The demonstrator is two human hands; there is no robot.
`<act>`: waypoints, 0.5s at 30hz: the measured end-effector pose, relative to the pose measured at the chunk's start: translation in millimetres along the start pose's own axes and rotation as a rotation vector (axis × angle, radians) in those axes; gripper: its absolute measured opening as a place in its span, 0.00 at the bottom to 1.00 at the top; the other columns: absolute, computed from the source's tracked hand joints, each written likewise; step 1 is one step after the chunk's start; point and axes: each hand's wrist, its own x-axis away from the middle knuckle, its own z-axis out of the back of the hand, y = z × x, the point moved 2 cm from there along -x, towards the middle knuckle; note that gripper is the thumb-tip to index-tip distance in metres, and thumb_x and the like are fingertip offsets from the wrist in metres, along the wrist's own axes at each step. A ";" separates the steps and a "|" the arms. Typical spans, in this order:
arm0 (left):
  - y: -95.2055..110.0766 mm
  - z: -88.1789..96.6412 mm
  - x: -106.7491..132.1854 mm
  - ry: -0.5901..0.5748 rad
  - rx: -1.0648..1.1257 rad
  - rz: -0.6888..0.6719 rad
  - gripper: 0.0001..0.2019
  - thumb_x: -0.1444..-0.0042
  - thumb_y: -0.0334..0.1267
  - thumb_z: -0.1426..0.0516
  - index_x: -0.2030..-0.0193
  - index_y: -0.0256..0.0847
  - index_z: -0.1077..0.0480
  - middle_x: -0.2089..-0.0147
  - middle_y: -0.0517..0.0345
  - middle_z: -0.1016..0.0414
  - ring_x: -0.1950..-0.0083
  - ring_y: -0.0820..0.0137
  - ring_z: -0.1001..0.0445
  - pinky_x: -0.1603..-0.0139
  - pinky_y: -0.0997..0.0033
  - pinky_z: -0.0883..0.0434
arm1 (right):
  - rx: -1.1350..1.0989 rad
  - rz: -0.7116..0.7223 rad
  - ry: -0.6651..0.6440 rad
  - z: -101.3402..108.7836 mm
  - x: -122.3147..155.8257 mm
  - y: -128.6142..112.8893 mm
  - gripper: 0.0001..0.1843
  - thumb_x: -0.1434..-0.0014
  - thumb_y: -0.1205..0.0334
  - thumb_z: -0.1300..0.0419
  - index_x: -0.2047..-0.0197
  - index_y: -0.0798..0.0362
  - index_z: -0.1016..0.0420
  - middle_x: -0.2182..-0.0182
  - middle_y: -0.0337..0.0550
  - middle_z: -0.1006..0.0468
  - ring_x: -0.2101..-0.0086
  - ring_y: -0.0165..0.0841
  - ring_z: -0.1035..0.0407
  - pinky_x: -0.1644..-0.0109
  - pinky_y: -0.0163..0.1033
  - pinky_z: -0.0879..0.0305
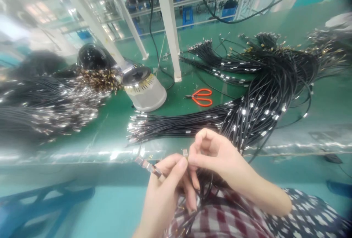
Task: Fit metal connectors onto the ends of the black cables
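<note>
My left hand (pixel 167 186) is closed over a slim silvery and dark stick-like piece (pixel 148 166), which sticks out to the left past the index finger. Between its thumb and the fingertips of my right hand (pixel 211 152) stands a small square metal end piece (pixel 185 153) of a black cable. My right hand is closed in a pinch right beside this end piece, its fingertips meeting the left thumb. More black cables (pixel 205 186) hang below the hands over the checked clothing on my lap. The fingers hide most of the held cable.
A bundle of black cables (pixel 176 122) with silver ends lies along the bench (pixel 110 128) in front. Orange-handled scissors (pixel 202 97) lie behind it, by a grey-white tub (pixel 148 93) and a white post (pixel 167 21). Larger cable heaps (pixel 277 73) lie right and left. A blue stool (pixel 55 197) stands lower left.
</note>
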 end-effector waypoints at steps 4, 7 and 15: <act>-0.4 0.7 1.2 -0.006 0.003 0.013 0.14 0.39 0.40 0.45 0.73 0.34 0.29 0.78 0.55 0.24 0.86 0.75 0.29 0.86 0.81 0.37 | -0.032 -0.003 -0.037 1.7 -0.4 -0.3 0.15 0.46 0.63 0.32 0.67 0.52 0.38 0.75 0.34 0.26 0.73 0.27 0.33 0.65 0.36 0.37; -2.1 3.3 2.2 0.019 -0.019 0.030 0.08 0.45 0.38 0.38 0.69 0.38 0.33 0.78 0.59 0.24 0.87 0.75 0.30 0.86 0.82 0.37 | -0.019 0.014 -0.010 3.5 0.1 -2.1 0.13 0.46 0.68 0.34 0.67 0.53 0.38 0.73 0.35 0.25 0.71 0.26 0.32 0.63 0.35 0.37; -2.4 3.1 2.7 0.129 0.051 0.014 0.09 0.50 0.33 0.36 0.73 0.37 0.33 0.76 0.57 0.21 0.87 0.76 0.30 0.87 0.81 0.37 | 0.045 0.029 0.184 -1.7 5.2 -4.5 0.17 0.50 0.70 0.32 0.70 0.52 0.40 0.75 0.37 0.20 0.75 0.28 0.29 0.67 0.36 0.35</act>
